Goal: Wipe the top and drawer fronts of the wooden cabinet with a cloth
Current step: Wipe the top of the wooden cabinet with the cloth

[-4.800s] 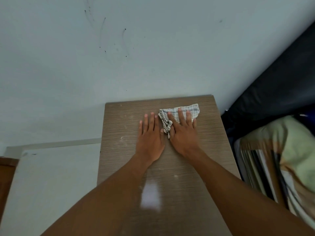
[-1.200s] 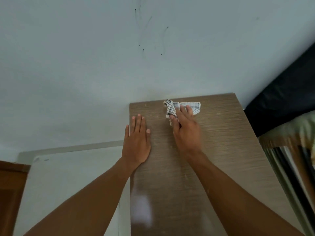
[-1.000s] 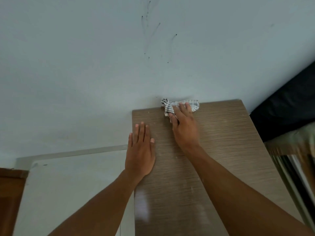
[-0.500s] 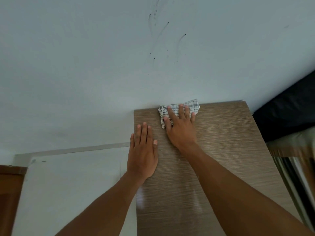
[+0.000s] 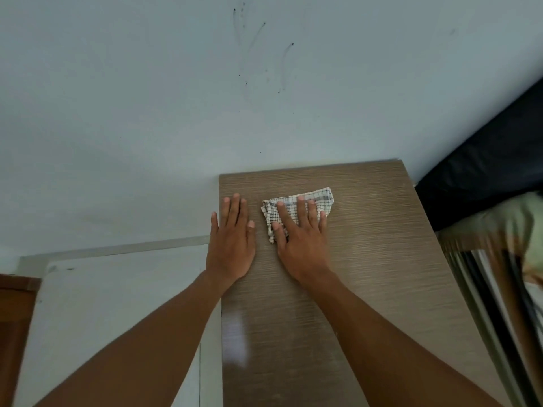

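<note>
the cloth (image 5: 296,208) lies on the top of the wooden cabinet (image 5: 367,259), in its far half and a little left of the middle. it is a crumpled, roughly folded rag of white weave with a thin dark check, and its long axis runs left to right, almost parallel to the cabinet's far edge. its left end is bunched and hangs nearer, its right end is a flatter corner pointing far-right.

the right hand (image 5: 302,239) lies palm down on the cloth with the fingers spread flat and pointing away toward the wall (image 5: 147,113). this grip is fully open, pressing the cloth down rather than closing round it. the thumb rests at the cloth's near-left bunch.

the left hand (image 5: 232,242) lies flat on the cabinet's left edge, fingers together and straight, with nothing in its grip. its little finger side overhangs the edge. the two hands are near each other but not touching.

the cabinet top is a long rectangle of brown wood-grain laminate with fine streaks running left to right and a glossy sheen near the viewer. its far edge meets the pale wall, which bears a few dark scuff marks. bare top lies to the right of the cloth and over the whole near half, between the forearms. a narrow strip stays between the cloth and the far edge. beyond the right edge sits a dark cushion (image 5: 484,171) and blurred striped fabric (image 5: 499,289).
</note>
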